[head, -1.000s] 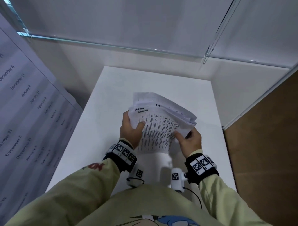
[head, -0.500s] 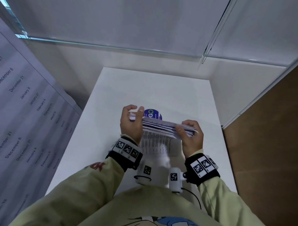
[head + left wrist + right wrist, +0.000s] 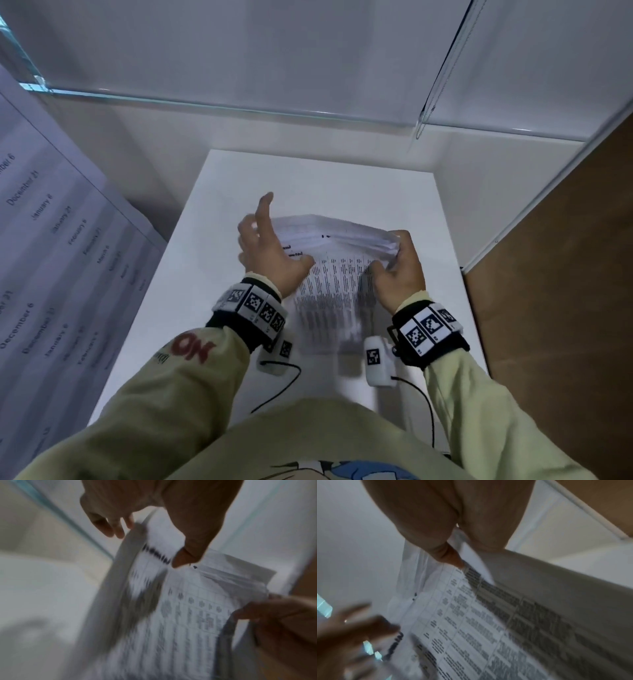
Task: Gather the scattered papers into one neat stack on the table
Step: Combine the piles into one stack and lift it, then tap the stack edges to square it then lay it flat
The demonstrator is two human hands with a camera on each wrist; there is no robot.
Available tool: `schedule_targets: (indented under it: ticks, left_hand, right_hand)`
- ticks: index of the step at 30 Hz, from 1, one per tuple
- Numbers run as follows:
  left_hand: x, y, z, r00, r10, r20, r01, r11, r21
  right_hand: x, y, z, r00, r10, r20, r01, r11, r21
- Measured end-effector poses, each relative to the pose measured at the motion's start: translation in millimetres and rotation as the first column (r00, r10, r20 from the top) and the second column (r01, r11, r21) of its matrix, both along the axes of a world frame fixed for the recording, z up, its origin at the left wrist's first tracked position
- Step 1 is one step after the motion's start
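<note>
A stack of printed papers [image 3: 335,260] stands tilted on the white table [image 3: 342,185], its table-filled top sheet facing me. My right hand [image 3: 394,260] grips the stack's right edge, with the thumb on the front and the fingers behind. My left hand [image 3: 274,246] is at the left edge with its fingers spread and straight, index raised, and only the thumb lies on the top sheet. In the blurred left wrist view the thumb presses the papers [image 3: 188,615] while the fingers [image 3: 109,527] hang past their edge. The right wrist view shows the right hand [image 3: 453,540] pinching the sheets [image 3: 479,615].
Low white walls and glass panels [image 3: 239,106] enclose the table at the back and sides. A large board printed with dates [image 3: 51,257] leans at the left. A brown panel [image 3: 565,274] stands at the right. Bare tabletop lies beyond the stack.
Half a second ago both hands gripped the stack edge-on. Now the stack leans back with its printed face showing, and my left fingers have spread off it.
</note>
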State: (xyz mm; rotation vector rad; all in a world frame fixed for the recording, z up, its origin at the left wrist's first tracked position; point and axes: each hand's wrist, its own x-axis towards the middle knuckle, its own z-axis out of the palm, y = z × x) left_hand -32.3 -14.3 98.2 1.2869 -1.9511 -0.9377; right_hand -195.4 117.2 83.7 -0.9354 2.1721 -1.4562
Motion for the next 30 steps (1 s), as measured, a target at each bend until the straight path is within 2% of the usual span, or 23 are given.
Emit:
schedule_targets:
  ticks: [1, 2, 3, 5, 6, 7, 9, 10, 12, 14, 16, 18, 20, 22, 23, 27, 30]
  left_hand:
    - [2.9, -1.5, 6.7, 0.991, -0.032, 0.129, 0.051, 0.988, -0.146]
    - [4.0, -2.3, 14.4, 0.96, -0.09, 0.265, 0.161, 0.953, -0.258]
    - [2.8, -2.6, 21.7, 0.899, -0.177, 0.402, 0.303, 0.912, -0.276]
    - [-3.2, -0.1, 26.3, 0.759, -0.362, 0.541, 0.499, 0.858, -0.125]
    - [-4.5, 2.2, 23.5, 0.735, -0.43, 0.524, 0.525, 0.85, -0.039]
    - [-2.8, 4.2, 21.2, 0.742, -0.468, 0.48, 0.526, 0.85, 0.018]
    - [8.5, 3.0, 8.2, 0.799, -0.48, 0.363, 0.472, 0.874, 0.118]
    - [17.9, -0.1, 0.5, 0.831, -0.472, 0.294, 0.435, 0.881, 0.186]
    - [38.9, -7.7, -20.7, 0.902, -0.398, 0.167, 0.335, 0.889, 0.311]
    - [61.5, -14.1, -48.1, 0.954, -0.289, 0.082, 0.213, 0.843, 0.494]
    - [86.5, -18.1, -90.9, 0.972, -0.211, 0.1, 0.089, 0.73, 0.677]
    - [102.9, -16.2, -130.1, 0.955, -0.219, 0.198, -0.002, 0.666, 0.746]
    - [114.3, -7.3, -142.7, 0.912, -0.206, 0.354, -0.126, 0.682, 0.72]
    - [118.1, -1.1, -150.8, 0.896, -0.091, 0.434, -0.254, 0.697, 0.67]
    - [116.0, 2.3, -149.5, 0.899, -0.079, 0.431, -0.253, 0.709, 0.658]
    - [98.1, 15.0, -156.1, 0.911, -0.175, 0.373, -0.142, 0.717, 0.683]
    - [96.0, 9.6, -160.2, 0.929, -0.083, 0.361, -0.206, 0.693, 0.691]
  right_hand:
    - [-1.8, 1.4, 7.4, 0.996, 0.07, -0.064, -0.068, 0.997, 0.028]
    - [-2.7, 1.8, 14.4, 0.979, 0.148, -0.144, -0.138, 0.988, 0.072]
    - [-2.3, 0.5, 21.1, 0.95, 0.226, -0.215, -0.206, 0.972, 0.113]
    - [4.1, -5.3, 33.0, 0.888, 0.368, -0.275, -0.331, 0.928, 0.17]
    - [9.5, -8.8, 37.7, 0.864, 0.416, -0.284, -0.374, 0.908, 0.19]
    - [14.7, -11.8, 40.0, 0.852, 0.436, -0.288, -0.393, 0.898, 0.198]
    - [21.3, -14.3, 40.0, 0.862, 0.399, -0.312, -0.352, 0.915, 0.198]
    - [20.4, -12.5, 35.3, 0.87, 0.348, -0.349, -0.283, 0.932, 0.225]
    - [10.1, -0.3, 15.6, 0.901, 0.196, -0.386, -0.056, 0.937, 0.346]
    - [-4.9, 21.7, -13.3, 0.97, -0.001, -0.244, 0.136, 0.832, 0.538]
    - [-11.0, 44.1, -52.2, 0.988, -0.151, 0.019, 0.095, 0.708, 0.7]
    - [1.8, 59.6, -83.9, 0.972, -0.147, 0.186, -0.064, 0.593, 0.802]
    - [18.7, 66.9, -105.6, 0.976, -0.098, 0.193, -0.115, 0.516, 0.849]
    - [28.7, 65.4, -120.6, 0.981, -0.083, 0.178, -0.112, 0.509, 0.854]
    - [32.0, 62.3, -122.7, 0.982, -0.065, 0.175, -0.119, 0.505, 0.855]
    - [40.1, 45.2, -127.2, 0.984, -0.014, 0.177, -0.148, 0.488, 0.86]
    - [36.7, 38.5, -131.1, 0.987, 0.015, 0.158, -0.147, 0.463, 0.874]
